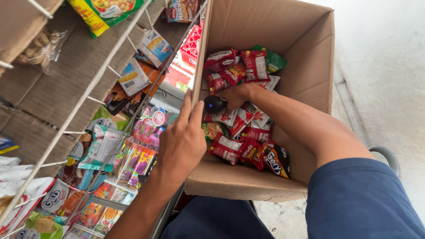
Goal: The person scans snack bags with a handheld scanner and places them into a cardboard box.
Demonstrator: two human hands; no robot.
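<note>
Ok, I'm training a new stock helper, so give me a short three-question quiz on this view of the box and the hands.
1. True or false: the left hand grips the near wall of the cardboard box.
2. What does the right hand hold? A) a green packet B) a small dark round-ended object C) a white wire
3. Fill in: most snack packets in the box are ___ in colour.

Key:
1. False; it rests on the box's left wall, fingers along the edge.
2. B
3. red
</note>
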